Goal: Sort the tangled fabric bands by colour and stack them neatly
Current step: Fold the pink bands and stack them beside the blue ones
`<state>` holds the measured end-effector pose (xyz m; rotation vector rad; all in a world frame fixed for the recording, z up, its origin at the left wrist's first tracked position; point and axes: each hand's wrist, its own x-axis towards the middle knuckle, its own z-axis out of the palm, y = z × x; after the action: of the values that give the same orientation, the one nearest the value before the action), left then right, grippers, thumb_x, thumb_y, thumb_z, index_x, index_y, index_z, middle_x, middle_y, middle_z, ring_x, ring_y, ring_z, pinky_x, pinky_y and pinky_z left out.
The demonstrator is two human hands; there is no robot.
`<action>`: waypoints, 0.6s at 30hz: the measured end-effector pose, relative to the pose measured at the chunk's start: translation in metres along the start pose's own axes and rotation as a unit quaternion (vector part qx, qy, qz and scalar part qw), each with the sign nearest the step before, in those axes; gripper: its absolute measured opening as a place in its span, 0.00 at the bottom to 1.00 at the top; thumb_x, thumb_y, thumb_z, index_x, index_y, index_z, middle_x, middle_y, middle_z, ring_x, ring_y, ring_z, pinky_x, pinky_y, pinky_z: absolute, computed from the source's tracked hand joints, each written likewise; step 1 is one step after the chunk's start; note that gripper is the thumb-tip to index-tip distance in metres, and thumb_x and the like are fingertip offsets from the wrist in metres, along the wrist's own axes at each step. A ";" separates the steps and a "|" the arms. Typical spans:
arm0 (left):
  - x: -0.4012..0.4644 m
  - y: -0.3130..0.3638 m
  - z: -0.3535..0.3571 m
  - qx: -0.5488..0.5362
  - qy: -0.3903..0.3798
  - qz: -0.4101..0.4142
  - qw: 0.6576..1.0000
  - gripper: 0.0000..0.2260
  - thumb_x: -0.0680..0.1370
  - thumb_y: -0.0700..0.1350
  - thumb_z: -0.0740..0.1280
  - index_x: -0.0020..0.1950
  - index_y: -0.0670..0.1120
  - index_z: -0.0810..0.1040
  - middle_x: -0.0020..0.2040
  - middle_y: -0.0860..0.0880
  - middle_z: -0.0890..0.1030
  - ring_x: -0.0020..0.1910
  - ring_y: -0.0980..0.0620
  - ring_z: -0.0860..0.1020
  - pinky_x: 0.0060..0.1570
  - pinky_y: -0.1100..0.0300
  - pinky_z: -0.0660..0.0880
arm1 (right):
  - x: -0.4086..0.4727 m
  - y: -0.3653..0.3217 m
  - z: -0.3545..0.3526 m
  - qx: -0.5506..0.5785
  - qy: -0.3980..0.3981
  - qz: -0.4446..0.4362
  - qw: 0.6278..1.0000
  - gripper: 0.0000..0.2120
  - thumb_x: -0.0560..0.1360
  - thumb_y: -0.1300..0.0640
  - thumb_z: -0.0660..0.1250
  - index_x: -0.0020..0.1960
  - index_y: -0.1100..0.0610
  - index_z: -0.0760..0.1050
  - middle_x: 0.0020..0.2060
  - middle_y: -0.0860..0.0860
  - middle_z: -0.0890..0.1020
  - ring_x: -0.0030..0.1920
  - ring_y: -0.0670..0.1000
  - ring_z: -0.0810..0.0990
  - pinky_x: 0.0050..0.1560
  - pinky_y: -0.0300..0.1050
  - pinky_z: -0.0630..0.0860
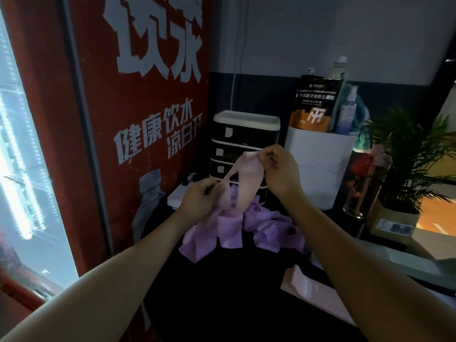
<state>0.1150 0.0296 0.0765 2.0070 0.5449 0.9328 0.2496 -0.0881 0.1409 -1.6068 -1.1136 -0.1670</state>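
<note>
Fingers of the left hand pinch the pale pink band; the right hand pinches its upper end, above the purple tangle on the tabletop. Separating 1 band seems underway; next, free it and stack it on the pink pile.

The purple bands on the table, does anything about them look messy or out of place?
Yes. The purple bands lie in a crumpled, overlapping heap on the dark table, not stacked. The left hand and right hand hold a pale pink band lifted above the heap.
</note>
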 end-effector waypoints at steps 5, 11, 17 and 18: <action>-0.009 0.005 -0.013 -0.081 -0.022 -0.074 0.994 0.12 0.81 0.48 0.59 0.43 0.42 0.74 0.35 0.47 0.71 0.36 0.52 0.69 0.39 0.58 0.66 | -0.010 0.016 0.002 -0.049 -0.012 0.030 0.998 0.07 0.78 0.62 0.62 0.51 0.63 0.77 0.41 0.51 0.77 0.41 0.47 0.74 0.35 0.30 0.68; -0.007 -0.001 -0.008 -0.115 0.027 -0.189 0.975 0.11 0.79 0.39 0.56 0.39 0.42 0.74 0.36 0.45 0.75 0.37 0.49 0.73 0.36 0.60 0.68 | -0.031 0.024 0.019 -0.048 -0.042 0.026 0.998 0.04 0.73 0.66 0.67 0.46 0.59 0.74 0.37 0.51 0.76 0.33 0.41 0.73 0.36 0.29 0.68; -0.003 0.014 0.006 -0.159 0.052 -0.308 0.937 0.12 0.77 0.37 0.59 0.33 0.43 0.71 0.32 0.45 0.71 0.30 0.50 0.70 0.31 0.63 0.67 | -0.059 0.009 0.036 -0.014 -0.281 -0.014 0.960 0.09 0.72 0.59 0.72 0.50 0.61 0.78 0.40 0.47 0.78 0.38 0.38 0.75 0.42 0.27 0.71; -0.002 0.016 0.007 -0.183 0.047 -0.329 0.925 0.13 0.75 0.36 0.60 0.30 0.42 0.72 0.30 0.44 0.71 0.30 0.49 0.70 0.32 0.63 0.67 | -0.062 0.010 0.039 -0.020 -0.296 -0.019 0.955 0.12 0.71 0.58 0.73 0.52 0.61 0.77 0.41 0.46 0.77 0.39 0.38 0.74 0.43 0.26 0.70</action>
<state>0.1196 0.0158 0.0864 1.3076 0.9460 0.6473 0.2059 -0.0900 0.0807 -1.7207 -1.6021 0.2912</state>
